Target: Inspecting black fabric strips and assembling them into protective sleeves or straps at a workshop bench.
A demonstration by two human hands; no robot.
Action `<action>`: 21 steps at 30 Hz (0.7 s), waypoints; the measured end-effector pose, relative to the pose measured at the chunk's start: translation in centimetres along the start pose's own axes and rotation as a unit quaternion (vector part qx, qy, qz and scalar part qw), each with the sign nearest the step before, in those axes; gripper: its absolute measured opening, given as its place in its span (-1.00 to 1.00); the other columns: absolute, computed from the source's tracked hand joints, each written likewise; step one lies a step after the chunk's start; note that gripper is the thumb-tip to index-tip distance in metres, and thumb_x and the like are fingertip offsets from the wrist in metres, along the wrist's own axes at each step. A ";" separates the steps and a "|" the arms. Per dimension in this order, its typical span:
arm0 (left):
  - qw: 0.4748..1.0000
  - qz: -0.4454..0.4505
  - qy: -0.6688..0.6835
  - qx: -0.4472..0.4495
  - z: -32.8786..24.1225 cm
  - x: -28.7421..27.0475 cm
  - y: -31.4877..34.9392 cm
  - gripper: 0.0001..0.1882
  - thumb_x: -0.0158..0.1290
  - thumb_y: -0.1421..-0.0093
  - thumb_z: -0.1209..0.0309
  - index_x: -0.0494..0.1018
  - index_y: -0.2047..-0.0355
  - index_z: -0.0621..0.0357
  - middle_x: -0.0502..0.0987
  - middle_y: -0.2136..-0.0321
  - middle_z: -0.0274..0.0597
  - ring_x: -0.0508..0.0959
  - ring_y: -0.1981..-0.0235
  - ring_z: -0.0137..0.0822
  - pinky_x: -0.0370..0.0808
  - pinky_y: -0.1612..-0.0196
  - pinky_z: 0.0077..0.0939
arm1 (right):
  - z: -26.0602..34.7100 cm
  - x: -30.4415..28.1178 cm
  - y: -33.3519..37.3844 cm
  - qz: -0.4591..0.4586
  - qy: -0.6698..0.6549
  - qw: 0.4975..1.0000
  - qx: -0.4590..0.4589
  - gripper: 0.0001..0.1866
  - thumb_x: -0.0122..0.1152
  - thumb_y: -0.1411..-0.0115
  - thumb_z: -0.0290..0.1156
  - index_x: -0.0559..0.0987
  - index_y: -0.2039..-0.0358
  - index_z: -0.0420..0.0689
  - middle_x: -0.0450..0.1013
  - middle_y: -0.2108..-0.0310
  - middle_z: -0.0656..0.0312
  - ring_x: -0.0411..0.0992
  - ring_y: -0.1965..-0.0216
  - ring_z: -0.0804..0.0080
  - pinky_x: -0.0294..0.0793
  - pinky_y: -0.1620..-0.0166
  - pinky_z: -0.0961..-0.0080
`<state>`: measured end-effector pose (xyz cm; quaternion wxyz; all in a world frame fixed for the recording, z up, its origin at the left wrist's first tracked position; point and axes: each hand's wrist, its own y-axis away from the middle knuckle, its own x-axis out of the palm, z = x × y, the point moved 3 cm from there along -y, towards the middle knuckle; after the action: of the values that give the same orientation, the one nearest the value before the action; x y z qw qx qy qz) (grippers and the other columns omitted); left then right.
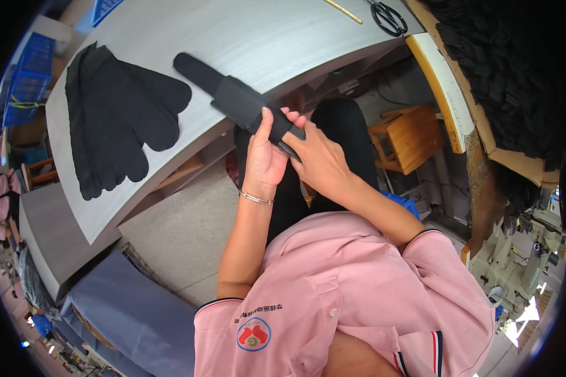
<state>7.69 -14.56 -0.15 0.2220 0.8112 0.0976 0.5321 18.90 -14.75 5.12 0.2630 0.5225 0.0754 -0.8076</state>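
Over my lap, at the table's edge, both hands hold a black padded fabric strap point(239, 103) with a rounded tongue at its far end. My left hand point(267, 157) grips it from the left, thumb on top and fingertips showing at its far side. At the near end, my right hand point(324, 160) is closed on the strap, fingers bent over it; part of the strap is hidden there. On the table to the left lies a fanned stack of black fabric pieces point(119, 113) with rounded ends.
The pale grey table point(258, 38) curves across the front. Black scissors point(388, 19) and a thin wooden stick point(344, 11) lie at its far right. Beyond the white board point(443, 94), a cardboard box point(512, 157) holds many black pieces. A wooden stool point(412, 138) stands below.
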 end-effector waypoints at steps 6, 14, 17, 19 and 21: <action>0.999 0.005 -0.028 0.029 0.4 0.1 -0.3 -0.58 -0.03 -0.41 0.10 0.43 0.05 0.27 0.59 0.19 -0.07 0.60 0.07 -0.18 0.54 -0.05 -0.28 | -0.5 -1.2 1.2 -0.304 0.030 0.936 -0.176 -0.68 0.29 -0.03 -0.48 0.59 0.15 -0.16 0.45 0.08 0.06 0.47 0.08 0.18 0.43 0.01 0.20; 1.000 -0.006 0.010 0.023 0.5 0.3 0.0 -0.65 0.11 -0.34 0.29 0.41 0.01 0.28 0.57 0.15 -0.05 0.61 0.10 -0.18 0.58 -0.02 -0.21 | -0.6 -0.7 2.4 -0.326 -0.006 0.901 -0.287 -0.88 0.38 -0.01 -0.51 0.60 0.41 -0.18 0.48 0.39 0.25 0.48 0.33 0.26 0.46 0.06 0.24; 0.997 -0.039 -0.022 0.061 0.8 1.0 0.0 -0.72 0.16 -0.29 0.42 0.44 0.05 0.30 0.58 0.17 0.00 0.62 0.14 -0.13 0.61 0.02 -0.17 | -2.3 -2.3 2.5 -0.314 -0.097 0.917 -0.228 -0.87 0.37 -0.01 -0.52 0.54 0.53 -0.11 0.46 0.39 0.23 0.45 0.33 0.23 0.43 0.13 0.26; 0.998 -0.033 -0.013 0.051 0.3 0.8 -0.1 -0.69 0.17 -0.28 0.43 0.43 0.01 0.29 0.58 0.15 -0.02 0.62 0.12 -0.14 0.60 0.00 -0.15 | -3.8 -4.6 2.7 -0.290 -0.187 0.935 -0.078 -0.89 0.33 -0.05 -0.56 0.55 0.51 -0.15 0.47 0.41 0.18 0.46 0.36 0.23 0.44 0.24 0.39; 0.999 -0.022 -0.007 0.036 -0.1 0.9 -0.1 -0.66 0.17 -0.28 0.44 0.42 -0.02 0.29 0.57 0.13 -0.03 0.62 0.10 -0.16 0.60 -0.01 -0.14 | -6.5 -6.3 1.9 -0.324 -0.217 0.921 -0.011 -0.84 0.27 -0.20 -0.49 0.54 0.49 -0.25 0.48 0.43 0.15 0.45 0.45 0.34 0.42 0.35 0.46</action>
<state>7.97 -14.04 0.57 0.2049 0.8200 0.1330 0.5176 27.12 -11.62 8.13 0.0025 0.2783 0.1905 -0.9414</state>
